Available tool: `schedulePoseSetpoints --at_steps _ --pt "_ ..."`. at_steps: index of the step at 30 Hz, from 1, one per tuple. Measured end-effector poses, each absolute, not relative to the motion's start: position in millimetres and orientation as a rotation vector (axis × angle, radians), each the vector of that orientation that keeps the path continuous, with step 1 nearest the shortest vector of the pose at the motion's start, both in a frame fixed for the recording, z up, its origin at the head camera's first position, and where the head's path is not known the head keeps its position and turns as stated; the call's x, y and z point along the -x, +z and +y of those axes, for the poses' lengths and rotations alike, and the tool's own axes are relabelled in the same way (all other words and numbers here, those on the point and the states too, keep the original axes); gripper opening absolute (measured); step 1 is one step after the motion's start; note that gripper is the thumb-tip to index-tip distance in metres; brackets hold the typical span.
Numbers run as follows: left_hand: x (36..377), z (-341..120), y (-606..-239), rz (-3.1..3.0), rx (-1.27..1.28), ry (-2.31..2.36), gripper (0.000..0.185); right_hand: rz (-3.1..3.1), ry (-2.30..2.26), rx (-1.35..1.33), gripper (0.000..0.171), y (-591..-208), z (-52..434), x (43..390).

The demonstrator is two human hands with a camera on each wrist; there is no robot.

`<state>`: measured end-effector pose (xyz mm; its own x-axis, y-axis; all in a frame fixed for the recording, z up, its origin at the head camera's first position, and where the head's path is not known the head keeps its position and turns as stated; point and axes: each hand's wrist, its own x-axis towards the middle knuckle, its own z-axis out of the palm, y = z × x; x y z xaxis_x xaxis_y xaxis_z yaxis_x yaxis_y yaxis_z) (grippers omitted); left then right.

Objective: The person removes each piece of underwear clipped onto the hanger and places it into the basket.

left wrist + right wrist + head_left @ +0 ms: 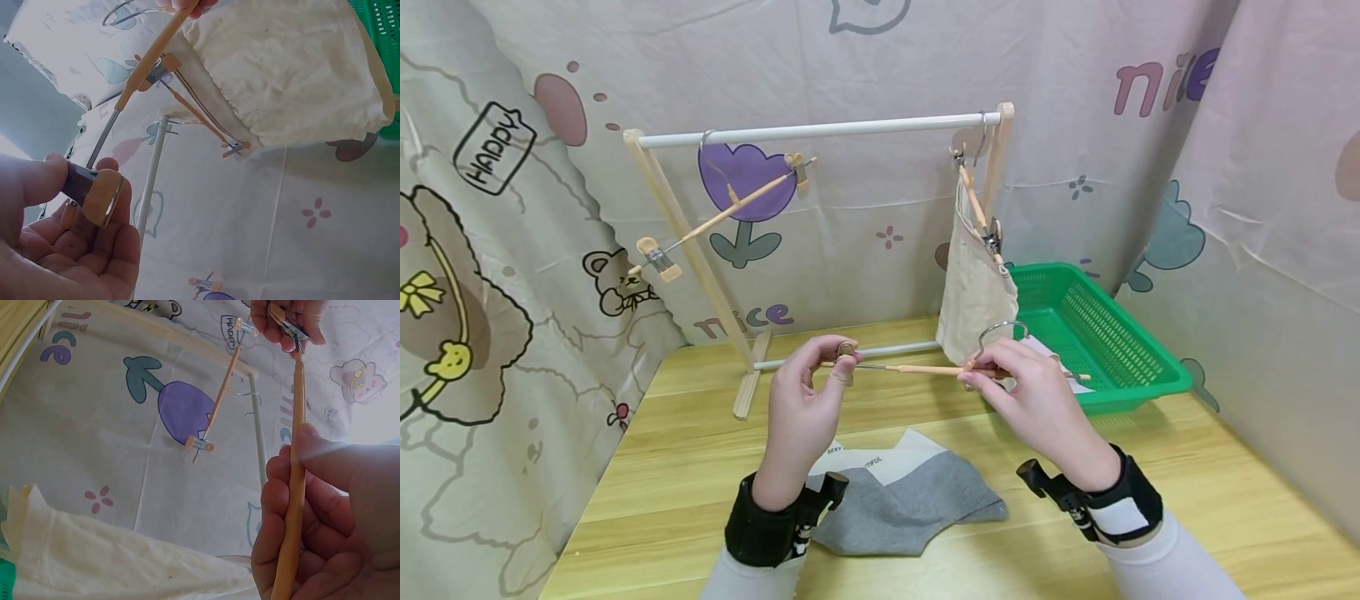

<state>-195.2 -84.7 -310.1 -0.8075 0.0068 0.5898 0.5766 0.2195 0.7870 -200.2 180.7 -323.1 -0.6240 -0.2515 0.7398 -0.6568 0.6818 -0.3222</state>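
a person holds a slim wooden clip hanger with a metal hook (917, 367) level above a pale wooden table (1150, 492), both hands (805, 408) raised in front of a small wooden clothes rack with a white rail (820, 131). the left hand pinches the hanger's end clip (846, 350) between thumb and fingers; the right hand (1037, 400) grips the wooden bar near the hook, fingers curled round it. on the table just below the hands lies a grey and white folded cloth (910, 500). a second clip hanger (730, 208) hangs tilted and bare at the rail's left end; a third holds a cream cloth bag (973, 292) at the right end, beside a green plastic basket (1120, 333).
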Motion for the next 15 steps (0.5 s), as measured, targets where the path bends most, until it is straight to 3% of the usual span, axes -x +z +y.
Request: schedulePoseSetpoints --at_steps 15 --pt "195.5 -87.4 -309.1 -2.118 0.511 -1.576 0.018 -2.221 0.755 -0.677 0.018 -322.1 180.9 200.0"
